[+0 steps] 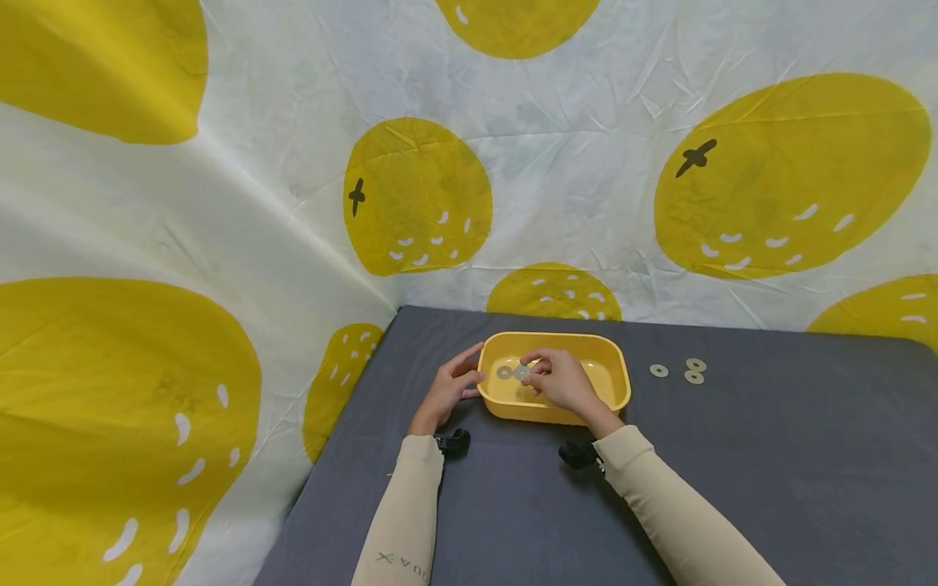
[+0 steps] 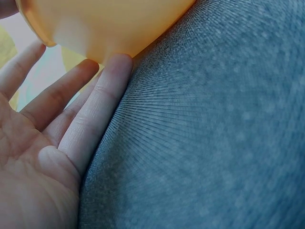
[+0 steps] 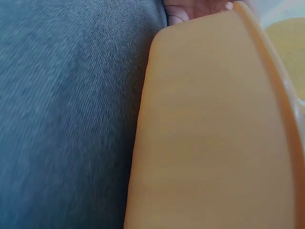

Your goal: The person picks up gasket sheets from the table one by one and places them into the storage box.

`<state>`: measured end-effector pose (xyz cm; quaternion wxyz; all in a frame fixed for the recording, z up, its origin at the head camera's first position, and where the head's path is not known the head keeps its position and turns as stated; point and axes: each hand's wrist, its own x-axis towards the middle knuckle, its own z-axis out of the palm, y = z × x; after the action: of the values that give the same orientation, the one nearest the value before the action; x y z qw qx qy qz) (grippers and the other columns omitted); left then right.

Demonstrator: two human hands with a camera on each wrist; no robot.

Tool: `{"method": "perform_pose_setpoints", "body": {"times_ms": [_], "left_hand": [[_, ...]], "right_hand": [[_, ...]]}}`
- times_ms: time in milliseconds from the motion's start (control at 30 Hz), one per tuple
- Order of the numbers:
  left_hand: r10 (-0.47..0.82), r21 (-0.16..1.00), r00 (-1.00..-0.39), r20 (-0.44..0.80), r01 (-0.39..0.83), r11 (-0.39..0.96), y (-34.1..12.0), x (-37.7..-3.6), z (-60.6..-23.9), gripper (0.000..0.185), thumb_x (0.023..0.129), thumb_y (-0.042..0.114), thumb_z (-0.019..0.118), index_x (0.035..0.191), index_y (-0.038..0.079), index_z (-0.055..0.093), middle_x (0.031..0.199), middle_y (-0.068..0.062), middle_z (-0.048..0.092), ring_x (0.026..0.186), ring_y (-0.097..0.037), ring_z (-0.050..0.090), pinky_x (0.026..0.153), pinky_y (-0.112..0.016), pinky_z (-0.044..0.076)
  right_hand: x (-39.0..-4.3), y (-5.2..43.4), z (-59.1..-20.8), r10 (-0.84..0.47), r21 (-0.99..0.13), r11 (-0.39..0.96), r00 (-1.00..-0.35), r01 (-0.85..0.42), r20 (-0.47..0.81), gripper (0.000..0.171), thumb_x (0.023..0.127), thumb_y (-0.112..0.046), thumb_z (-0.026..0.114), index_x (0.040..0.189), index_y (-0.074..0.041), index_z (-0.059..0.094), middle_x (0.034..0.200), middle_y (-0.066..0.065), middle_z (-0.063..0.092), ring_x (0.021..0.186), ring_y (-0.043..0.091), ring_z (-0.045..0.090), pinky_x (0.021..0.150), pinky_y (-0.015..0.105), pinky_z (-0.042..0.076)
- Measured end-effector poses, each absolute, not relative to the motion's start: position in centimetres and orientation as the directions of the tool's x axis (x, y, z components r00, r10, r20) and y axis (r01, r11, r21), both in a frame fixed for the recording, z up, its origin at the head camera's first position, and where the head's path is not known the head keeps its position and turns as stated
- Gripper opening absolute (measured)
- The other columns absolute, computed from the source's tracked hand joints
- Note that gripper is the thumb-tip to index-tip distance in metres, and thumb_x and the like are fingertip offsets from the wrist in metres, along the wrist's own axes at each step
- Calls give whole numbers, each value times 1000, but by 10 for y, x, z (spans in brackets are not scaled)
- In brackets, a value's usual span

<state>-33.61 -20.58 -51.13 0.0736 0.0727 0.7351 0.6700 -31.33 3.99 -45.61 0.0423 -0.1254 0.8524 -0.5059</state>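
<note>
On the dark cloth stands a yellow plastic bin (image 1: 611, 368), rectangular with rounded corners. My left hand (image 1: 444, 391) rests against its left end; in the left wrist view the fingers (image 2: 95, 107) lie fairly straight, tips at the bin's wall (image 2: 124, 24). Over the bin, my right hand (image 1: 563, 382) pinches a flat ring-shaped washer (image 1: 521, 372) between thumb and fingers. Another washer (image 1: 505, 372) shows just left of it, within the bin's outline. The right wrist view is mostly filled by the bin's outer side (image 3: 214, 124), so the right fingers are hidden there.
Right of the bin, a single washer (image 1: 659, 370) lies on the cloth (image 1: 769, 439). Farther right are two more, an upper washer (image 1: 695, 365) and a lower washer (image 1: 694, 378), close together. A white curtain with yellow fruit prints (image 1: 564, 179) hangs behind and at the left.
</note>
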Motion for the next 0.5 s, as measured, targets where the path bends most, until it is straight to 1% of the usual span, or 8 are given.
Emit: {"method": "perform_pose_setpoints", "body": {"times_ms": [167, 333, 500], "left_hand": [[200, 996, -980, 7, 24, 85, -205, -337, -511, 59, 96, 17, 68, 149, 36, 53, 143, -11, 60, 125, -28, 63, 93, -42, 61], [196, 996, -980, 5, 22, 81, -205, -337, -510, 58, 96, 16, 68, 148, 37, 54, 143, -11, 61, 125, -28, 64, 92, -42, 61], [197, 996, -980, -8, 9, 87, -204, -336, -512, 59, 95, 17, 69, 149, 37, 53, 144, -12, 60, 127, -29, 62, 93, -41, 61]], "right_hand": [[-322, 29, -456, -260, -864, 477, -965, -159, 34, 26, 96, -7, 68, 122, -6, 70, 94, 15, 78, 73, 28, 71, 49, 26, 41], [-331, 24, -459, -305, -858, 480, -952, -184, 34, 25, 96, -4, 66, 121, -3, 70, 94, 16, 78, 74, 30, 71, 47, 25, 38], [-338, 23, -466, -328, -859, 480, -945, -180, 15, 24, 96, -1, 65, 119, -2, 70, 90, 14, 77, 68, 25, 69, 50, 28, 44]]}}
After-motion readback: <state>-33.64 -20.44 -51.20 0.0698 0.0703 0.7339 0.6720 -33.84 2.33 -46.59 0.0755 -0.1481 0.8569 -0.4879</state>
